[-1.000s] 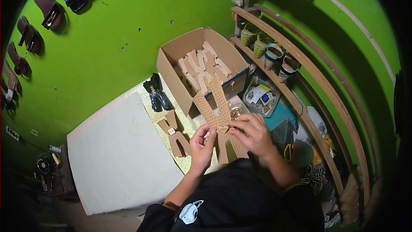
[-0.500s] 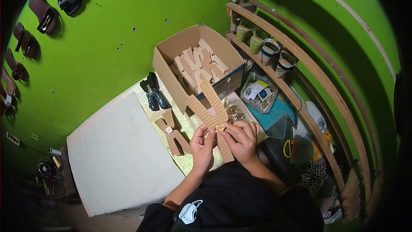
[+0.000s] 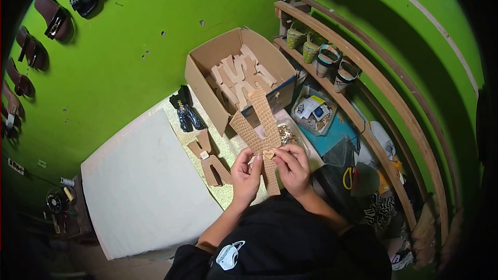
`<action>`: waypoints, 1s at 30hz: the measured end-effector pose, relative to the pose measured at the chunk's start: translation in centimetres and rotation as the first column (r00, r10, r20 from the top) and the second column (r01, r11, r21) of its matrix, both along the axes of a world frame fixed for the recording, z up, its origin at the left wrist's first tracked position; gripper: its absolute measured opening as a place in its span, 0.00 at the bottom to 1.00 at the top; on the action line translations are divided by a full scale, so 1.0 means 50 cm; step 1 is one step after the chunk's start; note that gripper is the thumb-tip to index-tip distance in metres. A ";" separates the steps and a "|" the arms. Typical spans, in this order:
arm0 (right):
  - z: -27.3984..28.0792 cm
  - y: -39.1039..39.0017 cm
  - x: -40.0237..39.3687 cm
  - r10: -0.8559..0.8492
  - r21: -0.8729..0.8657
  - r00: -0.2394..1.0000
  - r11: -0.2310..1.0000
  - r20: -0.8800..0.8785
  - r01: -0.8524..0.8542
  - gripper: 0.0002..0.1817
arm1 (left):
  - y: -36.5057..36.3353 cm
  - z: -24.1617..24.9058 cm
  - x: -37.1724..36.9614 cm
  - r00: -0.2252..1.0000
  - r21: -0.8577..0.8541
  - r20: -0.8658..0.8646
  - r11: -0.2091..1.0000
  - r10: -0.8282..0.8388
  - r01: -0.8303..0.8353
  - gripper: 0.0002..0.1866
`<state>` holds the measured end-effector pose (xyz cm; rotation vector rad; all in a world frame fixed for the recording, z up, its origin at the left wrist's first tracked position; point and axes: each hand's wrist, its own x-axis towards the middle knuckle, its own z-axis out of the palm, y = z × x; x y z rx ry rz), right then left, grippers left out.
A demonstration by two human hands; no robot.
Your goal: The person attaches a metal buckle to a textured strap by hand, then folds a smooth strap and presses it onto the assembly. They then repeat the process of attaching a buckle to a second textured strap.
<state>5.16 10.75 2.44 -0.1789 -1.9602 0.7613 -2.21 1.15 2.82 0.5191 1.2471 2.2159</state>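
Note:
A tan, crocodile-textured sandal strap (image 3: 252,134), forked at its upper end, is held up between my two hands. On its narrow middle sits a gold heart-shaped ornament (image 3: 268,154) with small lettering. My left hand (image 3: 247,176) pinches the left edge of that middle between thumb and fingers. From the other side, my right hand (image 3: 294,170) has thumb and fingertips closed at the heart's right edge. Left of my hands, a brown strap (image 3: 217,171) with a pale square ornament lies on the glittery surface, and a shiny black strap bundle (image 3: 185,111) lies above it.
A cardboard box (image 3: 205,80) of tan cut pieces stands behind the strap. Beside it are a clear tub of metal ornaments (image 3: 288,136) and another tub (image 3: 314,110). A white padded board (image 3: 145,192) is at left, wooden rails (image 3: 363,67) at right. Sandals hang on the green wall.
The strap has turned slightly, its forked end swinging right and its lower end left. The heart faces me more fully, and my right hand's fingers have shifted a little at its edge.

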 end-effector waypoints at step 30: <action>0.020 -0.011 -0.006 0.235 -0.700 0.936 0.622 -0.261 -0.352 0.25 | 0.009 -0.006 -0.006 0.994 0.010 -0.102 1.000 0.030 -0.029 0.05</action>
